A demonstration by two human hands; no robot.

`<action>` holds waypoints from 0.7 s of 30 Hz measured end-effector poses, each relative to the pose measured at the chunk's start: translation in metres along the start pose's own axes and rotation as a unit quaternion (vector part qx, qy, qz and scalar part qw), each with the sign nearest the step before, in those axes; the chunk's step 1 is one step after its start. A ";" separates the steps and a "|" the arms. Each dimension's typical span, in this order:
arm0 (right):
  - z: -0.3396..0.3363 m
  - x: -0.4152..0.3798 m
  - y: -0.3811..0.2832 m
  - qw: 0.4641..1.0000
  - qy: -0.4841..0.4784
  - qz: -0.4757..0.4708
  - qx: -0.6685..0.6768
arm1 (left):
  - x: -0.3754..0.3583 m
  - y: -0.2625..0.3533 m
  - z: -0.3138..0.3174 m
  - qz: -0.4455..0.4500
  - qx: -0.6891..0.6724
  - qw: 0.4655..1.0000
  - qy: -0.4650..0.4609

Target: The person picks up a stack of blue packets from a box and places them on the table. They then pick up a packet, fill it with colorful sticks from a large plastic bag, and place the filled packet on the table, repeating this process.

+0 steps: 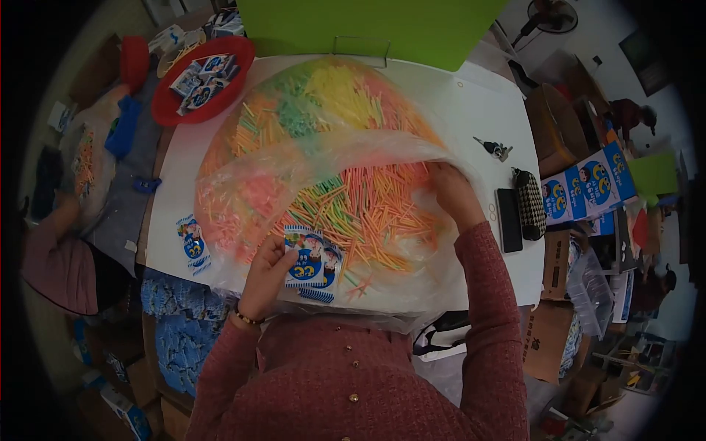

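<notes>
A large clear plastic bag (316, 158) full of thin coloured sticks (382, 213) lies open on the white table (478, 110). My left hand (271, 268) is closed on blue and white printed packets (305, 257) at the bag's near edge. At the right side of the bag's opening is my right hand (447, 192); its fingers are partly hidden by plastic and sticks, so what it holds cannot be made out. Another printed packet (193, 242) lies on the table left of the bag.
A red basin (243, 53) with packets stands at the back left. Keys (494, 149), a phone (509, 220) and a checkered pouch (529, 204) lie at the right. A co-worker's arm (55, 224) is at far left. Printed boxes (588, 184) stand at right.
</notes>
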State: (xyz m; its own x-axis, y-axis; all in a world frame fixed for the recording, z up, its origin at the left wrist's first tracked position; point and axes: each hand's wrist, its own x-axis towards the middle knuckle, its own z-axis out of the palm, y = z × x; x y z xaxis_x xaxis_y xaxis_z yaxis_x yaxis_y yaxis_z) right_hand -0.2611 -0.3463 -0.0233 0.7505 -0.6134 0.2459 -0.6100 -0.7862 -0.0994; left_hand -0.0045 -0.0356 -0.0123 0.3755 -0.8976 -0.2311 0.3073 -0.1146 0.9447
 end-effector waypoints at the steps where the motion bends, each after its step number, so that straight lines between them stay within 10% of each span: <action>1: -0.001 0.001 0.001 1.000 0.010 -0.017 -0.025 | -0.003 0.006 0.004 -0.034 -0.076 0.996 -0.013; 11: 0.007 -0.024 0.024 0.998 -0.054 -0.029 -0.002 | -0.007 0.024 0.015 -0.135 -0.250 0.954 -0.092; 14: 0.010 -0.030 -0.014 0.943 0.023 0.119 0.311 | -0.004 0.012 0.006 -0.164 -0.284 0.937 -0.119; 16: 0.008 -0.032 -0.046 0.754 0.160 0.199 0.605 | -0.002 0.005 0.007 -0.152 -0.300 0.935 -0.116; 21: 0.048 -0.045 -0.043 0.800 0.134 0.181 0.556 | 0.000 -0.003 0.015 -0.146 -0.356 0.917 -0.105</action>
State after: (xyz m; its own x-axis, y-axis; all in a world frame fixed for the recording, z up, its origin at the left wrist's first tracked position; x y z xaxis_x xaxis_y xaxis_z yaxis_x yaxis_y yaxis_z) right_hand -0.2563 -0.2887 -0.0765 0.4034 -0.8951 0.1902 -0.0601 -0.2333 -0.9705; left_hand -0.0186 -0.0413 -0.0118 0.0333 -0.9437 -0.3292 0.8888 -0.1227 0.4415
